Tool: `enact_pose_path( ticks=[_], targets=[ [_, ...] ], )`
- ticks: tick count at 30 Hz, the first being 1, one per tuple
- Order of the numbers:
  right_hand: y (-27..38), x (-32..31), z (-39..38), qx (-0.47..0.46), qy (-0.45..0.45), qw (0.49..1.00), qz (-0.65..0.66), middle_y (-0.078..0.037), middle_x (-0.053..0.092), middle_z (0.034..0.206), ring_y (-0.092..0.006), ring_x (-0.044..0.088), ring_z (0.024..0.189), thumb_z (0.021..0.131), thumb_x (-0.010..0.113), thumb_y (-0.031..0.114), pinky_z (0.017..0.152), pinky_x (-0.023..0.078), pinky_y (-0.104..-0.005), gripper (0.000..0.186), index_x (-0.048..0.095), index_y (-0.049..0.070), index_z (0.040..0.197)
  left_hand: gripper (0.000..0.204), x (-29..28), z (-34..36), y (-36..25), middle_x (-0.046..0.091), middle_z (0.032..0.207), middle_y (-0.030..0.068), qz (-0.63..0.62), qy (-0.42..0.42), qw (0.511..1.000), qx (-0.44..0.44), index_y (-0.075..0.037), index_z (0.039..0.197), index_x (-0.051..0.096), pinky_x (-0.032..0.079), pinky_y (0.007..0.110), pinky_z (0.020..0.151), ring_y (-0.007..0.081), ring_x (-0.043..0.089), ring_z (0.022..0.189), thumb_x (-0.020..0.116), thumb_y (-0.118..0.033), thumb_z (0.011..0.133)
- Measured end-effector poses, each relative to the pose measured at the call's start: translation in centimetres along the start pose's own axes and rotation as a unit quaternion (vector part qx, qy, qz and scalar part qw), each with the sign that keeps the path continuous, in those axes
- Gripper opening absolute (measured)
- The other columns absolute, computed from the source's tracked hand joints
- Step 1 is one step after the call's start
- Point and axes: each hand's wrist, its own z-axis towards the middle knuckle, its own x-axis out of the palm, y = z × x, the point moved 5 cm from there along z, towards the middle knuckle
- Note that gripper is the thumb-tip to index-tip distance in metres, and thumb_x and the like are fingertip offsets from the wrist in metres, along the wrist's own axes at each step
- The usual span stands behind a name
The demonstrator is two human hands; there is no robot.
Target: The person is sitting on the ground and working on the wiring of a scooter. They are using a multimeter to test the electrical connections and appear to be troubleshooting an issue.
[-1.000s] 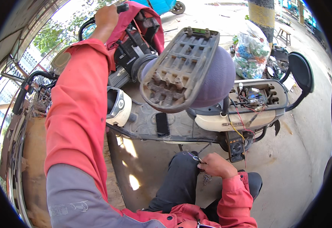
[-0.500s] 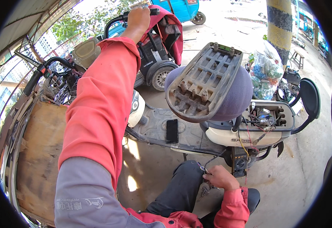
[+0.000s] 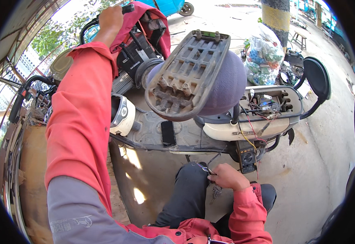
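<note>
My left hand (image 3: 111,20) reaches far out at the upper left, its fingers wrapped around a handlebar, whose black grip end (image 3: 128,8) sticks out beside it. Over my knee, my right hand (image 3: 228,177) pinches the end of a dark cable (image 3: 217,153) with thin loose wires. The cable leads up to the white electric scooter (image 3: 226,133) in front of me. Its purple seat (image 3: 225,83) is tipped up, showing the grey underside (image 3: 190,73). Wiring (image 3: 269,106) lies in the uncovered compartment at the right. A multimeter (image 3: 248,157) hangs or rests against the scooter's near side; its support is unclear.
A black phone (image 3: 168,133) lies on the scooter's footboard (image 3: 187,138). At the left stands a cart with a wooden bed (image 3: 35,171). A bag of bottles (image 3: 263,57) sits by a striped pillar (image 3: 276,18). A black mirror (image 3: 317,77) juts out at the right.
The view has swung, so the scooter and both arms appear further left and somewhat higher. My left hand stays on the handlebar; my right hand keeps its pinch on the cable.
</note>
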Motion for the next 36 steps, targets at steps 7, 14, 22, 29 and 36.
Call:
enact_pose_path(
  ticks=[7,14,22,29,36],
  targets=[
    [-0.1,-0.2,-0.2,0.000,-0.001,0.999,0.042,-0.026,0.063,0.076,-0.0463,0.061,0.075,0.088,0.066,0.025,0.069,0.048,-0.0507,0.027,0.069,-0.002,0.082,0.026,1.3,0.6,1.0,0.072,0.094,0.0190,0.028,0.035,0.999,-0.009,-0.008,0.106,0.070,0.058,0.049,0.078,0.0389,0.071,0.091,0.069,-0.026,0.089],
    [-0.1,-0.3,-0.3,0.017,0.015,0.999,0.042,-0.027,0.066,0.084,-0.0464,0.062,0.082,0.086,0.066,0.022,0.074,0.049,-0.0509,0.025,0.071,-0.002,0.086,0.026,1.0,0.7,0.4,0.073,0.096,0.0184,0.027,0.039,0.999,-0.024,-0.008,0.108,0.070,0.057,0.048,0.081,0.0387,0.071,0.093,0.068,-0.026,0.089],
    [-0.3,-0.2,-0.2,0.019,0.015,0.999,0.048,-0.027,0.066,0.084,-0.0462,0.063,0.084,0.086,0.067,0.022,0.075,0.050,-0.0507,0.025,0.072,-0.002,0.087,0.026,1.4,0.8,0.7,0.073,0.097,0.0184,0.026,0.035,0.999,-0.020,-0.008,0.109,0.070,0.057,0.048,0.081,0.0393,0.071,0.094,0.067,-0.026,0.090],
    [-0.6,0.1,-0.1,0.008,0.002,0.999,0.040,-0.025,0.065,0.078,-0.0448,0.063,0.076,0.088,0.067,0.025,0.069,0.049,-0.0500,0.026,0.071,-0.001,0.084,0.024,2.1,0.9,0.8,0.072,0.095,0.0204,0.020,0.026,0.999,-0.001,-0.008,0.110,0.069,0.057,0.049,0.081,0.0403,0.070,0.093,0.064,-0.022,0.092],
    [-0.6,0.3,0.1,-0.004,0.001,1.000,0.030,-0.025,0.065,0.077,-0.0445,0.063,0.075,0.088,0.066,0.025,0.070,0.049,-0.0496,0.027,0.070,-0.001,0.083,0.024,2.8,1.0,1.5,0.071,0.093,0.0220,0.004,0.008,0.999,0.035,-0.006,0.110,0.068,0.056,0.050,0.080,0.0422,0.069,0.090,0.064,-0.020,0.091]
  ],
)
